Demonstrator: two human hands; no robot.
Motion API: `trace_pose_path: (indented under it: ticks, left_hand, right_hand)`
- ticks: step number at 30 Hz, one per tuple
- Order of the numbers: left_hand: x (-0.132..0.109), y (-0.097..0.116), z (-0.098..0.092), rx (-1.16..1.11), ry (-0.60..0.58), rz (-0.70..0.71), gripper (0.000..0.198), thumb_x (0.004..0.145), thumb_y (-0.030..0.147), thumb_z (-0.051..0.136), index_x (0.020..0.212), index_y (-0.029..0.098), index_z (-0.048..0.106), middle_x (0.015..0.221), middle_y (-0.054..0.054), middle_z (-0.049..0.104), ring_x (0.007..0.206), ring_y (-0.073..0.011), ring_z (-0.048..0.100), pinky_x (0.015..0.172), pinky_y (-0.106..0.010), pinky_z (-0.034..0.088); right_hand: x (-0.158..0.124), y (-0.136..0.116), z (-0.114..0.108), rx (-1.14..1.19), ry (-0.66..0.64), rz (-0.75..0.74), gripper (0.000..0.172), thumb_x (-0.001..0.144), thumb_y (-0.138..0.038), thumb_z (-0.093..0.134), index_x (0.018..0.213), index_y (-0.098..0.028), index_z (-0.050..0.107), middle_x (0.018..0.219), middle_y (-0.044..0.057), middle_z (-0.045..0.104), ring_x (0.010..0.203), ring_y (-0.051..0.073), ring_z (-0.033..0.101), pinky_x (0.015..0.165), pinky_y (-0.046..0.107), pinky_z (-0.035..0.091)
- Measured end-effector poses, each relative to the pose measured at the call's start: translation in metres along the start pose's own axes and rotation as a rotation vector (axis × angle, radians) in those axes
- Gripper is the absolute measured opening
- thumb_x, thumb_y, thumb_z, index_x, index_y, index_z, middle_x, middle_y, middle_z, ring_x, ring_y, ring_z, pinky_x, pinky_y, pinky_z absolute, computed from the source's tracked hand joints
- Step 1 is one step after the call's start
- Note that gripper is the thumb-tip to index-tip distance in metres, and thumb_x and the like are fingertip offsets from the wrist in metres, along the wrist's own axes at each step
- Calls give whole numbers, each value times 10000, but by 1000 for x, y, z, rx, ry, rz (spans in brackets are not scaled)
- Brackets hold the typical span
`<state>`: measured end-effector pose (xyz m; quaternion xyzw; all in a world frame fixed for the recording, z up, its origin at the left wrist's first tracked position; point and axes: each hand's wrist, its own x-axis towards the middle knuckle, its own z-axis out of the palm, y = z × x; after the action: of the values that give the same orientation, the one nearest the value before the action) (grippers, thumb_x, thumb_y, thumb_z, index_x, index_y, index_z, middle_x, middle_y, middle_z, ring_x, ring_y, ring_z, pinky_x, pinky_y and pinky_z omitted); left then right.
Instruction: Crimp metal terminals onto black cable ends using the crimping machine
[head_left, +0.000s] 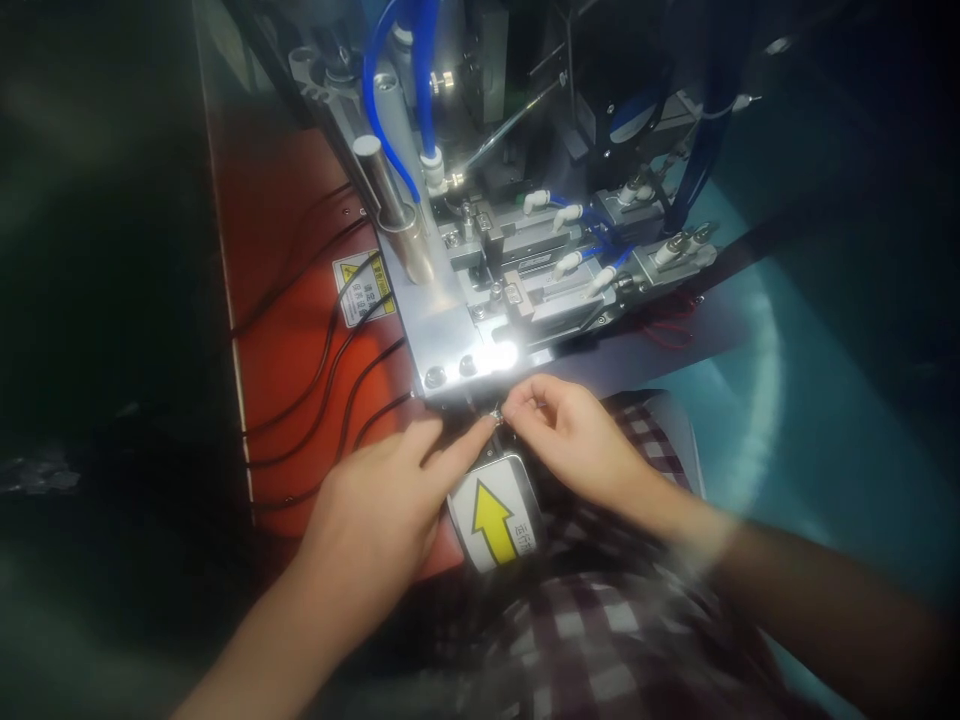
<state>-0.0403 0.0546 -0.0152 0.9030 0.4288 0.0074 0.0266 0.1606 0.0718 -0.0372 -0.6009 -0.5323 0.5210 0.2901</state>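
Note:
Both hands meet at the near edge of a metal machine plate [442,335]. My right hand [570,430] has thumb and forefinger pinched around a small shiny metal part [496,414], too small to name. The index finger of my left hand [390,490] stretches out and its tip touches or nearly touches the same part. The left thumb rests close to the plate's lower edge, and the other left fingers are hidden beneath the hand. Just under the fingertips lies a white label with a yellow arrow [493,520].
Pneumatic cylinders [555,290] with white fittings and blue hoses [426,80] stand on the plate. A metal post [386,190] rises at its left. Black cables [330,370] cross the red base [285,260], which carries a yellow warning label [364,290]. Red wires [667,325] hang at the right.

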Motion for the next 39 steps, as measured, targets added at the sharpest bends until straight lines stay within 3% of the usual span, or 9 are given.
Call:
trace_pose_path:
  ticks: [4, 9, 20, 26, 31, 36, 39]
  left_hand:
    - [0, 0, 0, -3, 11, -4, 544, 855, 88, 399, 1333, 294, 559, 802, -42, 573, 566, -150, 524, 457, -245, 273]
    - [-2, 0, 4, -6, -8, -13, 550, 865, 113, 404, 1368, 309, 514, 808, -39, 564, 608, -162, 532, 481, -253, 288]
    - [0, 0, 2, -14, 38, 5, 533, 868, 126, 390, 1352, 295, 535, 830, -48, 577, 587, -160, 531, 469, -253, 303]
    - [0, 0, 2, -17, 40, 15, 530, 866, 116, 411, 1351, 288, 537, 804, -43, 573, 576, -153, 527, 462, -241, 287]
    - [0, -1, 2, 15, 22, 19, 549, 858, 94, 431, 1360, 296, 523, 782, -28, 566, 573, -148, 532, 460, -236, 291]
    - [1, -2, 3, 18, 45, 33, 536, 849, 80, 427, 1326, 287, 556, 736, -13, 566, 538, -144, 534, 451, -236, 323]
    - [0, -5, 3, -14, 36, 37, 565, 848, 62, 409, 1352, 297, 510, 772, -4, 594, 576, -148, 567, 460, -233, 360]
  right_hand:
    - [1, -2, -5, 22, -54, 82, 135, 837, -263, 576, 775, -153, 623, 668, -9, 583, 555, 111, 495, 519, 244, 388]
    - [-3, -1, -4, 196, 17, 63, 145, 842, -296, 606, 806, -157, 627, 586, -51, 495, 475, 81, 420, 433, 211, 316]
    - [-2, 8, 9, 159, 65, -112, 115, 846, -247, 588, 782, -156, 614, 739, 15, 588, 647, 125, 516, 597, 258, 421]
    - [2, 3, 6, 180, 13, 70, 134, 829, -272, 600, 758, -159, 600, 627, -26, 527, 550, 99, 442, 509, 236, 339]
    - [10, -3, -4, 403, -231, 307, 276, 809, -313, 627, 605, -163, 516, 445, -90, 368, 436, 57, 293, 462, 222, 224]
    - [6, 15, -3, 571, -71, 270, 247, 796, -374, 641, 743, -136, 606, 592, -59, 498, 432, 43, 379, 469, 217, 268]
    - [3, 18, 2, 570, -88, 193, 264, 839, -401, 599, 801, -141, 624, 669, -37, 559, 433, 52, 446, 476, 228, 332]
